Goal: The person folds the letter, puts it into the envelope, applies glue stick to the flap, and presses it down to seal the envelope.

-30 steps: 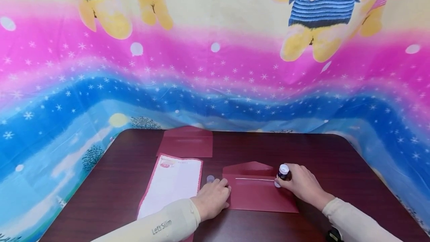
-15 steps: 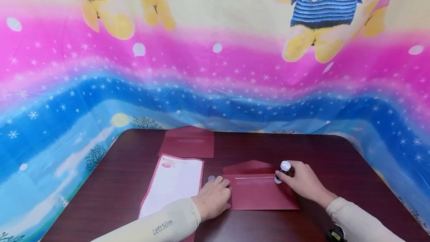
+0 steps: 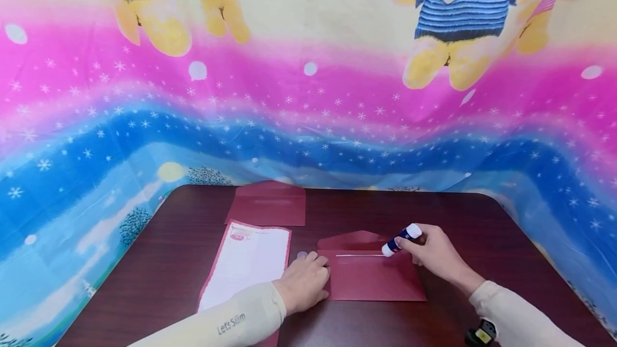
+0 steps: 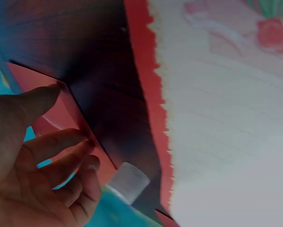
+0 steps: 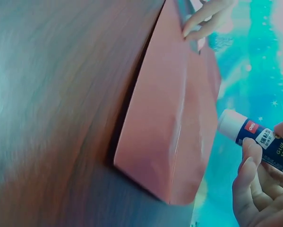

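My right hand [image 3: 442, 257] grips a blue-and-white glue stick [image 3: 402, 239], tilted, its lower end at the right end of a pale glue line [image 3: 359, 255]. That line runs along a dark red envelope [image 3: 378, 281], which lies with its pointed flap folded open away from me. In the right wrist view the label on the glue stick [image 5: 266, 138] faces the camera. My left hand [image 3: 303, 283] rests at the envelope's left edge; the left wrist view shows thumb and fingertips touching it, spread apart. A translucent cap [image 4: 128, 182] stands just beyond those fingers.
Left of my left hand lies a white letter sheet [image 3: 250, 266] with a red border, partly under my forearm. A second red envelope [image 3: 266, 212] lies behind it near the table's far edge. A printed curtain [image 3: 308, 100] hangs behind the brown table [image 3: 159, 261].
The glue stick has gone from nearly upright at the envelope's right side to leaning, its lower end shifted slightly left. My left hand stays in place.
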The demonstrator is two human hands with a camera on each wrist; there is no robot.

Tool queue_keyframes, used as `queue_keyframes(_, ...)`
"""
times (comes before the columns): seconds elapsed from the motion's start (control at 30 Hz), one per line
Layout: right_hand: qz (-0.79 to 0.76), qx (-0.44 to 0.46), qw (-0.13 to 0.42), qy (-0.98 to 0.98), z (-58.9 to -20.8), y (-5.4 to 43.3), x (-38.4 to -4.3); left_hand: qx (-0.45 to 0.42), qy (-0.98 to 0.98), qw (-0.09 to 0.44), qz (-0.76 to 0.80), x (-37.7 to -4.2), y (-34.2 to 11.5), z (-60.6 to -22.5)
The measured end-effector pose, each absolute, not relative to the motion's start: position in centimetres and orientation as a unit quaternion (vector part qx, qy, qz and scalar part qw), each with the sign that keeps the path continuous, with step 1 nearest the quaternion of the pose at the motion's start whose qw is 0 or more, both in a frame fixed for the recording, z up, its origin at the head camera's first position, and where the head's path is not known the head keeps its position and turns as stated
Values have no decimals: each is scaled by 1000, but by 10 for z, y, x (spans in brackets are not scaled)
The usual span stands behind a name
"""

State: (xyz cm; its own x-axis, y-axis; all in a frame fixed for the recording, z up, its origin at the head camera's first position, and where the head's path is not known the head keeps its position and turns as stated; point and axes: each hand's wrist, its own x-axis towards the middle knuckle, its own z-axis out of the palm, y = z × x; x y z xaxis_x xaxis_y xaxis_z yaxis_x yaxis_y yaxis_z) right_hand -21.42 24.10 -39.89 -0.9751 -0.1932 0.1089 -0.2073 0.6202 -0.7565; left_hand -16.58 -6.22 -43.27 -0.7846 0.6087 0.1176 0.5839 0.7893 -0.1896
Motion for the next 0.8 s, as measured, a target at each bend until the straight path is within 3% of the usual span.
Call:
queue_keyframes(0.37,604,69,-132,-783,-401,232,-207,-312,-943,74,-87,-174,-62,-434)
queue_keyframes(0.53,672,79,-188,-712,-399,226,-198,-233,-932,7,-277,-170,-49,-425)
queue_keyframes(0.8,733,121,-227,-630,-399,207,-184,-112,-771,-112,-616,-167,-29,-408)
